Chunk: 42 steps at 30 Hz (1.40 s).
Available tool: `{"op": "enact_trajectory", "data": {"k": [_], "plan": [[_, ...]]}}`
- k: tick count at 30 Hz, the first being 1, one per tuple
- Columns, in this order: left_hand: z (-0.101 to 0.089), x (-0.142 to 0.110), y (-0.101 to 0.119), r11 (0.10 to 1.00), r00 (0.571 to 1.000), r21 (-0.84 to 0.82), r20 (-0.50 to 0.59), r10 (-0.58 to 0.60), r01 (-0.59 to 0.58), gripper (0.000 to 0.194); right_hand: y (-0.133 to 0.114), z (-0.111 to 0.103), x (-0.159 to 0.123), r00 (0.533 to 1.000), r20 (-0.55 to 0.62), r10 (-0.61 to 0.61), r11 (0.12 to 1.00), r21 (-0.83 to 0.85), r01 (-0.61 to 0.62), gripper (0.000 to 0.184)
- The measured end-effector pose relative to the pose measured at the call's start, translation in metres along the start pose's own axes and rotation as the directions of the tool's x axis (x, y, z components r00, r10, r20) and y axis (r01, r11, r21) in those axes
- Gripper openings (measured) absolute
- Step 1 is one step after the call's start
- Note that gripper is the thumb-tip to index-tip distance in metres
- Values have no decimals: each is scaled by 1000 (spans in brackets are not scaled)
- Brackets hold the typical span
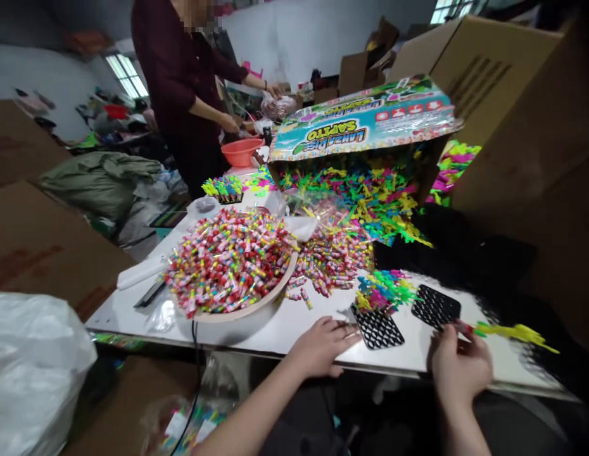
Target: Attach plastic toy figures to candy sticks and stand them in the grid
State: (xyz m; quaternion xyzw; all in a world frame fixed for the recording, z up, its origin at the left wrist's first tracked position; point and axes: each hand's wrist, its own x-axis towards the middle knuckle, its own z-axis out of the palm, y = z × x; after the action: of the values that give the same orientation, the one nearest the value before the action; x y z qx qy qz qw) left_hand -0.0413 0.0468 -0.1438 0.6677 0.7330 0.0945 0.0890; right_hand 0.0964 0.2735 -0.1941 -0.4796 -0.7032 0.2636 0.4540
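One black grid (380, 330) on the desk (508, 362) is partly filled with figures (387, 289); a second grid (436, 305) is unfilled. A yellow figure (520, 332) is pinched in the right grip (460, 362); the left grip (323, 347) is spread flat.

Bright barred windows (126, 75) break the pale walls (289, 41)

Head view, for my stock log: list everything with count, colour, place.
Table: one, white, centre
Round tub: one, pale, table's left
Plastic tubes: uncountable, multicoloured, tub and alongside
Lattice trays: at least two, black, near hands
Printed cardboard box: one, blue, table's rear
Plastic figures: uncountable, multicoloured, heaped at box
Round plastic basin: one, orange, far end
Cardboard cartons: several, brown, both sides
Sack: one, white, left foreground
Co-worker: one, maroon top, far end
Left hand: one, by left tray
Right hand: one, holding yellow figure
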Motion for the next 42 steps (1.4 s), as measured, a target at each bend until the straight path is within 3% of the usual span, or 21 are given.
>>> {"op": "enact_trajectory", "data": {"k": [5,9,17,22,28,33,42], "plan": [[1,1,-2,1000,1000,-6,3,5,-5,79,-11,-1,-2,1000,-5,-3,1000,-28,3,40],[4,1,-3,999,1000,-37,-12,-3,2,80,-17,-1,-2,985,28,168,978,124,-170,44],[8,1,-3,1000,1000,-15,-15,10,-11,83,-20,-5,-25,957,222,187,872,412,-266,36],[10,1,0,1000,999,19,-33,12,-12,81,-32,2,-55,978,201,57,944,309,-118,33],[12,0,0,999,999,42,-40,25,-24,82,-49,16,-59,995,81,-58,989,142,46,33],[14,0,-2,998,1000,56,-15,23,-22,84,-60,22,-58,998,14,-62,998,26,62,36],[9,6,9,997,998,62,-36,-45,47,83,-64,22,-60,993,30,-110,993,-31,111,32]]}}
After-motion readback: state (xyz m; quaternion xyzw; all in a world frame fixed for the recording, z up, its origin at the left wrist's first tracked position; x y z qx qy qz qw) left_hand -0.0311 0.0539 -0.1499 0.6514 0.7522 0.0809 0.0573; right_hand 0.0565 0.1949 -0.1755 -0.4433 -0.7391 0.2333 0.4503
